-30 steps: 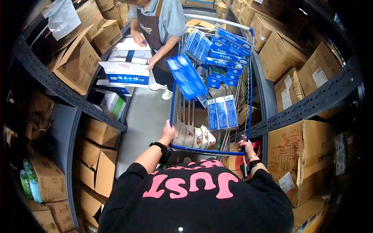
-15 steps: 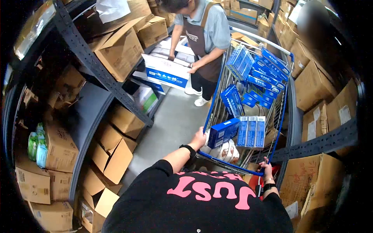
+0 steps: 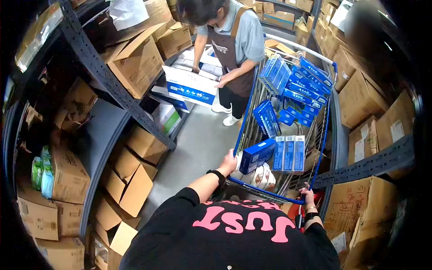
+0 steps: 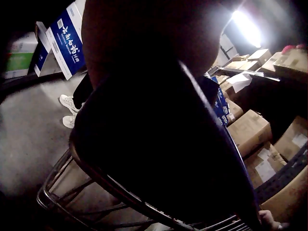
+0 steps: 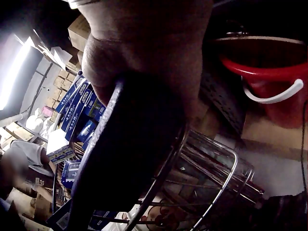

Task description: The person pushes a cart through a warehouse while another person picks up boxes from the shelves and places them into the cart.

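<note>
My left hand [image 3: 228, 163] grips the left near corner of a shopping cart's blue rim [image 3: 265, 191]. At the right near corner, my right hand [image 3: 308, 196] holds the same rim. Inside the cart, a blue box [image 3: 257, 156] leans close beside my left hand, over a white bundle with brown print [image 3: 262, 177]. A wrapped pack of three blue boxes [image 3: 289, 154] stands to its right. Farther in lie another blue pack [image 3: 267, 118] and several stacked blue toothpaste-like boxes [image 3: 310, 85]. In both wrist views the dark cart corner hides most of the fingers.
A person in a brown apron [image 3: 227, 49] stands left of the cart, one hand inside a white-and-blue carton [image 3: 191, 90]. Shelves with brown cartons [image 3: 137, 63] line both sides. Grey floor [image 3: 180, 157] shows left of the cart. A red bucket [image 5: 274, 91] stands near my right hand.
A blurred blue pack in midair over the cart is gone from there; a blue box now leans near my left hand. The other person's hand has reached into the carton. My view has turned left.
</note>
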Tool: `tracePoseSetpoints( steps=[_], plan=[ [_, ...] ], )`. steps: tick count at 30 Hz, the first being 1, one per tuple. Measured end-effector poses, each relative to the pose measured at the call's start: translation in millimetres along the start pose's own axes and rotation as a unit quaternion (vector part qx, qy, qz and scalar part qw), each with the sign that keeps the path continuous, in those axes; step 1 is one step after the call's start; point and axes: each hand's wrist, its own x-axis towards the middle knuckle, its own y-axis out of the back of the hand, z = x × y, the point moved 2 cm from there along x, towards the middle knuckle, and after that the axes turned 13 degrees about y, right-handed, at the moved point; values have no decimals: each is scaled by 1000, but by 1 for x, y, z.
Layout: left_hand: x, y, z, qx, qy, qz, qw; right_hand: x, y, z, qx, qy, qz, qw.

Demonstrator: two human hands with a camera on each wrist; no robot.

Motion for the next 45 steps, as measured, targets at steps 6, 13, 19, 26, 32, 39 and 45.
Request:
tracePoseSetpoints(
  steps=[6, 13, 19, 26, 32, 39, 45],
  plan=[
    [-1, -2, 2, 3, 15, -6, 1000, -6, -5, -6, -2, 2, 16, 1000],
    [-6, -3, 7, -1, 8, 5, 1000, -3, 2, -8, 0, -10, 5, 1000],
    [-8, -6, 9, -10, 1, 6, 1000, -5, 2, -12, -15, 0, 13, 1000],
    [-14, 0, 16, 2, -2, 11, 1000, -8, -3, -14, -2, -7, 16, 1000],
    [-4, -6, 3, 10, -11, 4, 1000, -6, 0, -11, -1, -6, -3, 1000],
    [-6, -5, 3, 10, 0, 1, 1000, -8, 0, -9, 6, -9, 6, 1000],
    [-8, -5, 5, 14, -4, 5, 1000, -11, -4, -13, 11, -12, 17, 1000]
  ],
)
